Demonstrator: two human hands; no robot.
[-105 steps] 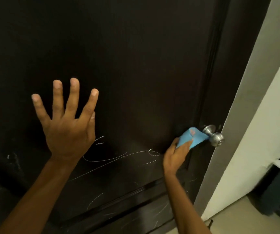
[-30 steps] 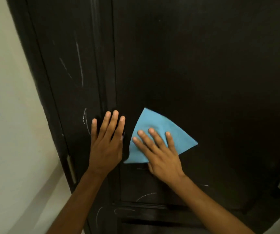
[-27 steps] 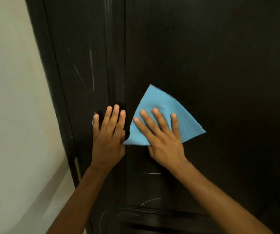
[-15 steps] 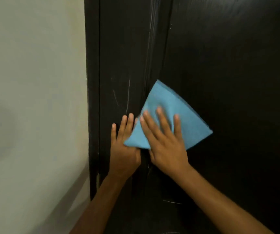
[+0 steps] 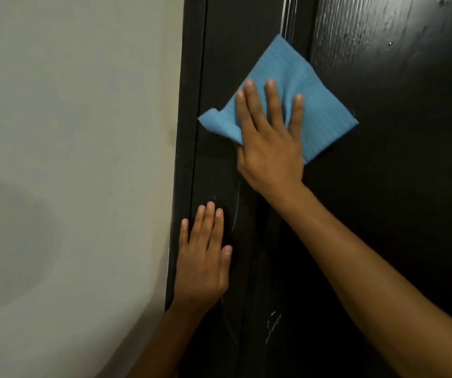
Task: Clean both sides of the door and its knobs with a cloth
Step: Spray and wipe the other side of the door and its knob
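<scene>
Fingers [image 5: 271, 105] of the right hand [image 5: 270, 148] — straight, slightly spread, pressed flat on a blue cloth [image 5: 320, 105]; thumb not visible. The cloth, folded to a rough diamond, lies against the dark door [image 5: 396, 186], its top corner above the fingertips, its right corner well past the little finger, its left corner lifting off the surface at the door's left edge. The palm covers the cloth's lower part. Left hand [image 5: 203, 263] — lower down, fingers straight and close together, flat on the door beside the frame [image 5: 185, 132], apart from the cloth. Pale scratch marks show between and below the hands. A pale wall [image 5: 69, 159] fills the left. Both forearms run out of view at the bottom edge.
</scene>
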